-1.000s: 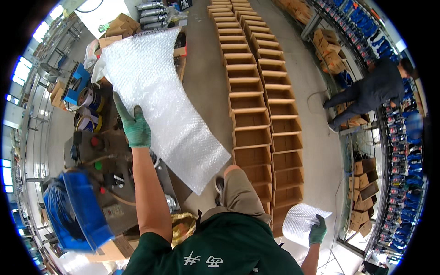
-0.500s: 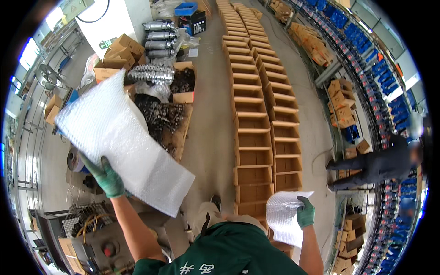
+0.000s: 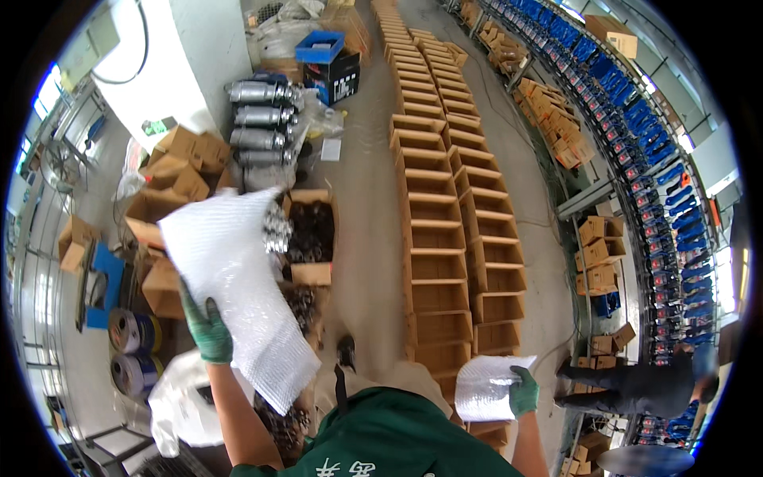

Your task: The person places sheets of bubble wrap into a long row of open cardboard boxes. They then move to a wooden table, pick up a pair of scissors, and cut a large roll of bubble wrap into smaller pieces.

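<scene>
My left hand [image 3: 209, 331], in a green glove, grips a long piece of bubble wrap [image 3: 238, 278] at its left edge. The wrap hangs at a slant, partly covering a box of metal parts; whether it is one layer or several I cannot tell. On the other side my right hand [image 3: 524, 392], gloved alike, is closed on the edge of a smaller bubble wrap sheet [image 3: 483, 387]. This sheet is spread out over the near end of the two rows of open cardboard boxes [image 3: 439, 327].
Left of the walkway stand a carton of dark metal parts [image 3: 311, 274], shiny metal cylinders [image 3: 262, 117], cardboard boxes [image 3: 171, 171] and a blue bin [image 3: 319, 46]. A person in dark clothes [image 3: 644, 388] stands at right beside a long rack of blue parts [image 3: 675, 238].
I have moved forward along the box rows; the floor items have shifted toward me. The left bubble wrap hangs steeper and nearer my body. My right hand and its sheet are slightly lower.
</scene>
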Available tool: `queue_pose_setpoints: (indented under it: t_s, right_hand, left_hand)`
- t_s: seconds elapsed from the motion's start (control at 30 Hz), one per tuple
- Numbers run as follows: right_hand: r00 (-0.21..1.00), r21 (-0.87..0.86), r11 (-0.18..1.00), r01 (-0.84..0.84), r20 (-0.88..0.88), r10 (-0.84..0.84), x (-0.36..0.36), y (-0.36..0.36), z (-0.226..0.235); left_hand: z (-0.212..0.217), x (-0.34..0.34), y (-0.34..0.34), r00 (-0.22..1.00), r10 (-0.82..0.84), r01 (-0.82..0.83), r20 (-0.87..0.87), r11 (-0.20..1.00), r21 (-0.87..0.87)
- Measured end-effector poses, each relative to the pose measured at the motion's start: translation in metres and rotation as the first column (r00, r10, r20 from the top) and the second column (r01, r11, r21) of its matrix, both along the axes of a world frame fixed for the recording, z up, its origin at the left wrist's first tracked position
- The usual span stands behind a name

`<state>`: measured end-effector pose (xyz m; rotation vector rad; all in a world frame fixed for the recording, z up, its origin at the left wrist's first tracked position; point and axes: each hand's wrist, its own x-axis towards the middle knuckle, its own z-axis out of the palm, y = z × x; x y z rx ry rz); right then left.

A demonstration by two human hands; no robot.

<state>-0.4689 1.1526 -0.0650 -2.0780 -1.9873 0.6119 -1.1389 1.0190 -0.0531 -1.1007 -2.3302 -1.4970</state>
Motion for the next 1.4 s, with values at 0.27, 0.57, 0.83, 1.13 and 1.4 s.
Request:
queue_pose_setpoints:
  t_s: [0.27,0.57,0.83,1.13,1.4]
  right_hand:
    - [0.963,0.013,0.977,0.211,-0.172,-0.206,-0.084,0.235,-0.054]
    - [0.974,-0.053,0.999,0.008,-0.226,-0.020,-0.293,0.641,-0.038]
    - [0.980,0.027,0.995,-0.094,-0.176,0.097,-0.447,0.965,-0.041]
    - [0.980,-0.004,0.995,0.101,-0.174,-0.100,-0.555,1.211,-0.039]
    - [0.953,-0.042,0.977,0.210,-0.216,-0.214,-0.675,1.482,-0.080]
  left_hand:
    - [0.008,-0.146,0.310,0.888,-0.424,0.459,0.179,0.846,-0.272]
    - [-0.070,-0.286,0.453,0.871,0.000,0.346,0.492,0.710,-0.613]
    - [-0.115,-0.395,0.711,0.731,-0.020,0.318,0.682,0.894,-0.316]
    - [-0.057,-0.588,1.172,0.707,-0.392,0.650,0.588,0.688,-0.323]
    - [-0.080,-0.722,1.424,0.617,-0.307,0.567,0.724,0.812,-0.139]
